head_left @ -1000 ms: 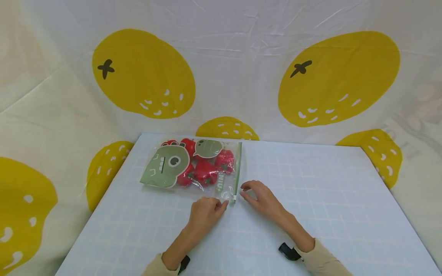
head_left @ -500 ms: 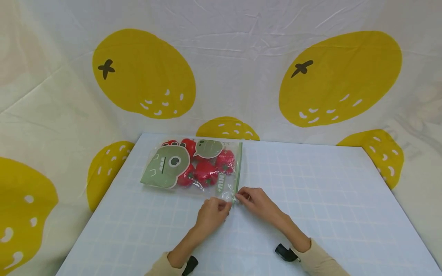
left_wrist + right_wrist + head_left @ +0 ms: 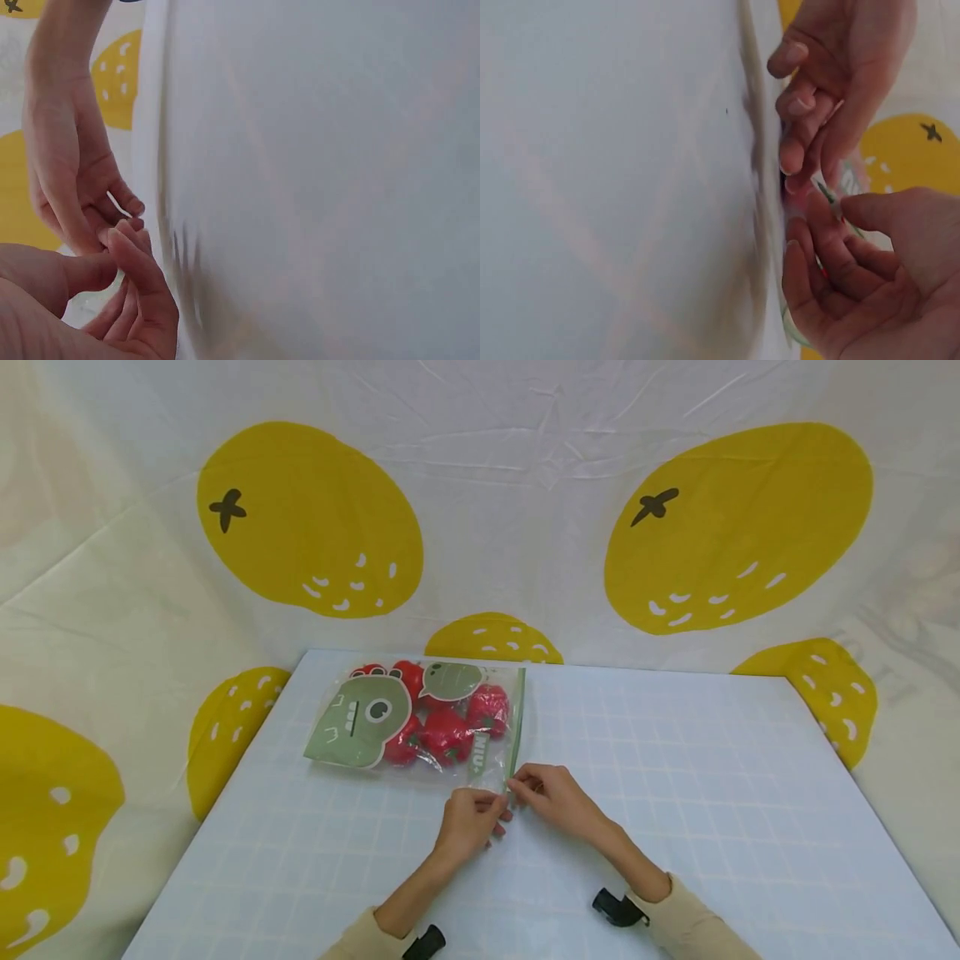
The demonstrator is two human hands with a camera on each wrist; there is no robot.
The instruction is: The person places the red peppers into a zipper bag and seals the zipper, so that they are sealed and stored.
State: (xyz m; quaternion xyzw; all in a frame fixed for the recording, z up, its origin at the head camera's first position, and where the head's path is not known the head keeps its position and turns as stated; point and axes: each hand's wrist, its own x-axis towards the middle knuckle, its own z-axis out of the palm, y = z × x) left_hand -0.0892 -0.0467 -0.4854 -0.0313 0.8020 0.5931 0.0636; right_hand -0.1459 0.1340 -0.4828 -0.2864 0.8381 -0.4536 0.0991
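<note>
A clear zip bag [image 3: 360, 727] with a green cartoon creature printed on it lies flat towards the back left of the table. Inside are several red pepper-like pieces [image 3: 447, 737] with green stems. The green zip edge [image 3: 519, 710] runs down the bag's right side. At its near corner my left hand [image 3: 467, 822] pinches the bag between thumb and index finger. Just beside it, my right hand [image 3: 555, 797] pinches the end of the green edge, also visible in the right wrist view. Fingers hide the corner and whatever slider is there.
A white table [image 3: 712, 793] with a faint grid stretches to the right of the bag. Behind it hangs a pale cloth [image 3: 517, 527] printed with yellow fruit. Dark wrist cameras [image 3: 618, 907] sit below both hands.
My right hand has come left and slightly down onto the zip edge and now pinches it. My left hand has shifted right to the corner. The bag has barely moved.
</note>
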